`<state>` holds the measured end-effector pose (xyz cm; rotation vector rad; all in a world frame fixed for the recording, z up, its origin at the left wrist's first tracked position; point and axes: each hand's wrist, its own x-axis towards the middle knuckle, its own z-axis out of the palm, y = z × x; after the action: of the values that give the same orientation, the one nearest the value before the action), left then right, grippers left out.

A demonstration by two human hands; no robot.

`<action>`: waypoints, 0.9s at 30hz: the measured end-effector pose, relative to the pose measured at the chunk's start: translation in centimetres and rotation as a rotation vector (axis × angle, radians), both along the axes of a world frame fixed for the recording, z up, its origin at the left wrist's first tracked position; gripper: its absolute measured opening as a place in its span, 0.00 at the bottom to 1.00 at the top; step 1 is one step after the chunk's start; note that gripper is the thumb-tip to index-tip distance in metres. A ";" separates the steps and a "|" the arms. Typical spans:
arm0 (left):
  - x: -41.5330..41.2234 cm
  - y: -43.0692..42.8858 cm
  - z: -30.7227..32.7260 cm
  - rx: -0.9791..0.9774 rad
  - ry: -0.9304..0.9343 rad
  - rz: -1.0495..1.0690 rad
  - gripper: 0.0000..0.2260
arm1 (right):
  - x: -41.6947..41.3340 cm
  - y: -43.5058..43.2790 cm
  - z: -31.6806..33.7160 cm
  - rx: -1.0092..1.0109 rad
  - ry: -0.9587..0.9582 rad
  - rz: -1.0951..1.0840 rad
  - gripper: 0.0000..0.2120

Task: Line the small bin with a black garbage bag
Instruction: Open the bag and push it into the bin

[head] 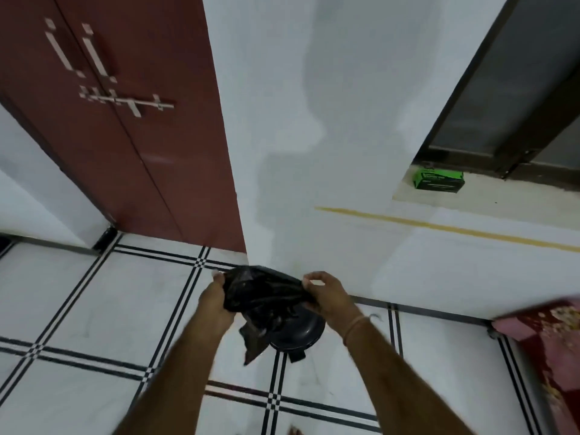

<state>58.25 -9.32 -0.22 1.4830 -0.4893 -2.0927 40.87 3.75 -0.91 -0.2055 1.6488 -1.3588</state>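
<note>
I see two bare hands holding a black garbage bag (265, 291) up in the air. The left hand (215, 298) has its grip closed on the bag's left edge. The right hand (326, 295) pinches the right edge tight. The bag is crumpled, and one end hangs down. Right under it, the small bin (299, 332) sits on the tiled floor (94, 309), close to the white wall (314, 152). A green box (438, 180) rests on a ledge far off.
</note>
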 end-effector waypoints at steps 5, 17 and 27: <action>-0.2 -2.1 1.7 -0.051 0.178 0.073 0.24 | -2.0 -0.3 1.6 -0.129 -0.146 -0.135 0.10; 4.3 0.6 -3.9 -0.268 0.197 -0.196 0.11 | 1.2 1.5 1.0 -0.180 -0.165 -0.087 0.06; 5.1 0.0 -4.0 -0.475 0.058 -0.554 0.24 | -1.0 1.3 -2.3 -0.075 0.271 0.236 0.12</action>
<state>63.37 -9.36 -4.17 1.0813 -1.3928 -2.1813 39.86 5.07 -3.18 -0.6324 1.7315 -1.2541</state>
